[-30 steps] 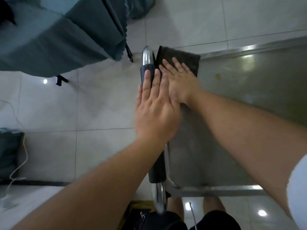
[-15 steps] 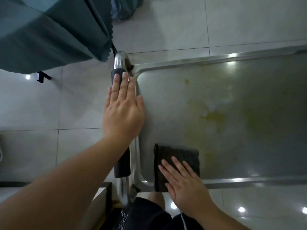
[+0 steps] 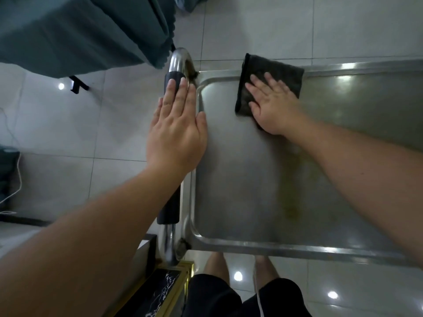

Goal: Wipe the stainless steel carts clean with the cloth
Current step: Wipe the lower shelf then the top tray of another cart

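The stainless steel cart's top tray (image 3: 240,191) fills the right half of the head view, with a yellowish smear (image 3: 290,202) near its middle. A dark folded cloth (image 3: 274,69) lies at the tray's far left corner, overlapping the far rim. My right hand (image 3: 272,108) presses flat on the cloth, fingers spread. My left hand (image 3: 176,133) rests flat, fingers straight, on the cart's handle bar with its black grip (image 3: 170,209) along the left side.
Teal draped furniture (image 3: 80,30) stands at the upper left, close to the handle's far end. A black marble-patterned piece with gold trim (image 3: 160,291) sits by the cart's near left corner. A white cable (image 3: 18,179) runs along the tiled floor at left.
My right hand has slid the cloth from the tray's near edge up to its far left corner. My left hand has stayed on the handle.
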`<state>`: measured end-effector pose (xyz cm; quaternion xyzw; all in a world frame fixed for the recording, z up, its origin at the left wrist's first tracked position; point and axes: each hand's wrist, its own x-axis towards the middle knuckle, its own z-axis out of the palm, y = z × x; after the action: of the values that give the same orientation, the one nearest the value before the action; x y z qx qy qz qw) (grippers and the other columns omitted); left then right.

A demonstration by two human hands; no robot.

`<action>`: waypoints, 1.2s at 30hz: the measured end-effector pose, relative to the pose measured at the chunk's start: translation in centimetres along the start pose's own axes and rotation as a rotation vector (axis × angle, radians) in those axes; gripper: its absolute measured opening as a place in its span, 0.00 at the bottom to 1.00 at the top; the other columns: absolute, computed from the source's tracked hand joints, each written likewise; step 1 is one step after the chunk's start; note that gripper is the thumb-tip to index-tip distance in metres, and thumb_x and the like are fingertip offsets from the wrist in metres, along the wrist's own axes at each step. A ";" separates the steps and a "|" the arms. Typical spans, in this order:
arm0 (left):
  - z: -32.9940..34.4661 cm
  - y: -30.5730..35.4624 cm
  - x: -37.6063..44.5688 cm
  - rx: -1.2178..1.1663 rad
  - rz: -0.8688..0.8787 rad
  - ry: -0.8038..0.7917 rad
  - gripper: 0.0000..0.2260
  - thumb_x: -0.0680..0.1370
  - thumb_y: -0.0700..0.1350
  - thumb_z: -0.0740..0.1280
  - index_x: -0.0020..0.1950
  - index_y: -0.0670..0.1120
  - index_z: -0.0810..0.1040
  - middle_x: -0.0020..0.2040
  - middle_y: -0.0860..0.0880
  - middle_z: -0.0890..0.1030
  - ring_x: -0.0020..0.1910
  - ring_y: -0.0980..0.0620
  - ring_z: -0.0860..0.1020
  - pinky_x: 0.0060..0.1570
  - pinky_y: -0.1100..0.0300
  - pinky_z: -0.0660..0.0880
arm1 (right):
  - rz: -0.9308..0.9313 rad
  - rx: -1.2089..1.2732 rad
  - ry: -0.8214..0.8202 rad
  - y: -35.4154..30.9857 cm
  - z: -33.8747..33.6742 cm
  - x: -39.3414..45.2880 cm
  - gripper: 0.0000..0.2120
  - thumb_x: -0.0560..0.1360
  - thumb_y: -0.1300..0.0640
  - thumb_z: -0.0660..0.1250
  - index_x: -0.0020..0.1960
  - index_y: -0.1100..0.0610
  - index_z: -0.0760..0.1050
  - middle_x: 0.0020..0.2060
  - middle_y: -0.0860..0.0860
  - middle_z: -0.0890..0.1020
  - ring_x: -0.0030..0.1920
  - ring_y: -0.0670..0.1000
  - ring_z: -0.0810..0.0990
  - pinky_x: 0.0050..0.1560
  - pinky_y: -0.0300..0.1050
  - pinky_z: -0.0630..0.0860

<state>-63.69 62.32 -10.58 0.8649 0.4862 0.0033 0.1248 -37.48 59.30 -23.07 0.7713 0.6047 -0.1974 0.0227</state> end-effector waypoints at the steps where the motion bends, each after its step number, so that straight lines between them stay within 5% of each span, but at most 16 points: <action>1: 0.0 0.0 -0.1 0.007 -0.003 0.000 0.29 0.88 0.58 0.44 0.88 0.50 0.49 0.88 0.53 0.45 0.85 0.57 0.38 0.80 0.59 0.34 | 0.002 0.005 0.007 -0.4 0.3 -0.9 0.30 0.85 0.41 0.45 0.85 0.46 0.51 0.85 0.43 0.49 0.85 0.52 0.45 0.82 0.53 0.43; 7: 0.2 0.0 0.0 0.034 -0.001 -0.016 0.29 0.87 0.58 0.43 0.88 0.50 0.48 0.88 0.54 0.43 0.85 0.57 0.36 0.79 0.59 0.33 | -0.126 0.015 0.022 -3.3 5.7 -17.9 0.29 0.85 0.43 0.51 0.84 0.48 0.60 0.84 0.46 0.58 0.84 0.55 0.53 0.82 0.59 0.54; 13: 0.6 -0.5 -0.1 0.042 0.001 0.000 0.29 0.88 0.59 0.43 0.88 0.51 0.49 0.88 0.55 0.44 0.84 0.61 0.35 0.78 0.62 0.33 | -0.191 -0.003 -0.081 -3.7 12.2 -34.2 0.28 0.87 0.42 0.48 0.85 0.45 0.53 0.85 0.43 0.54 0.84 0.53 0.51 0.78 0.59 0.58; 18: 0.9 -0.9 -0.1 0.068 0.009 0.008 0.30 0.88 0.61 0.40 0.88 0.51 0.48 0.88 0.56 0.43 0.83 0.61 0.35 0.81 0.56 0.37 | -0.289 -0.015 -0.066 -0.2 10.1 -28.4 0.28 0.85 0.44 0.55 0.84 0.44 0.59 0.83 0.43 0.59 0.83 0.52 0.57 0.80 0.57 0.58; 22: 0.9 -0.7 -0.1 0.101 0.009 0.018 0.30 0.88 0.61 0.41 0.88 0.51 0.48 0.88 0.55 0.44 0.84 0.61 0.35 0.80 0.60 0.32 | -0.188 0.003 0.015 3.2 5.1 -17.3 0.28 0.84 0.43 0.50 0.82 0.48 0.65 0.81 0.47 0.64 0.82 0.55 0.61 0.80 0.58 0.59; 25: 0.9 -0.6 0.0 0.157 0.022 0.020 0.29 0.88 0.60 0.41 0.88 0.50 0.47 0.88 0.53 0.44 0.84 0.59 0.35 0.79 0.61 0.30 | -0.054 0.011 -0.020 6.1 1.1 -7.8 0.30 0.84 0.40 0.43 0.85 0.45 0.54 0.85 0.44 0.53 0.84 0.52 0.49 0.82 0.55 0.47; 28: 1.0 -0.4 0.1 0.206 0.036 0.030 0.30 0.88 0.60 0.41 0.88 0.47 0.47 0.88 0.51 0.44 0.85 0.57 0.36 0.83 0.55 0.35 | 0.005 0.016 -0.021 8.4 -1.7 -1.7 0.29 0.86 0.41 0.46 0.85 0.45 0.50 0.85 0.43 0.47 0.85 0.52 0.44 0.83 0.55 0.45; 32: 1.0 -0.6 0.1 0.183 0.048 0.015 0.30 0.88 0.60 0.42 0.88 0.48 0.46 0.88 0.51 0.43 0.85 0.58 0.36 0.83 0.55 0.36 | 0.020 0.044 -0.005 7.4 -1.0 -3.7 0.32 0.83 0.40 0.44 0.85 0.47 0.53 0.85 0.45 0.50 0.85 0.55 0.47 0.82 0.57 0.46; 36: 0.9 -0.8 0.3 0.164 0.042 0.005 0.30 0.88 0.60 0.42 0.88 0.49 0.46 0.88 0.52 0.43 0.85 0.58 0.36 0.84 0.52 0.41 | -0.074 0.049 0.041 5.5 3.0 -14.8 0.31 0.83 0.42 0.49 0.83 0.50 0.62 0.83 0.48 0.60 0.83 0.57 0.56 0.81 0.61 0.55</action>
<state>-64.04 62.78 -11.69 0.8821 0.4671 -0.0317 0.0520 -36.00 43.34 -22.00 0.7527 0.6281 -0.1968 -0.0159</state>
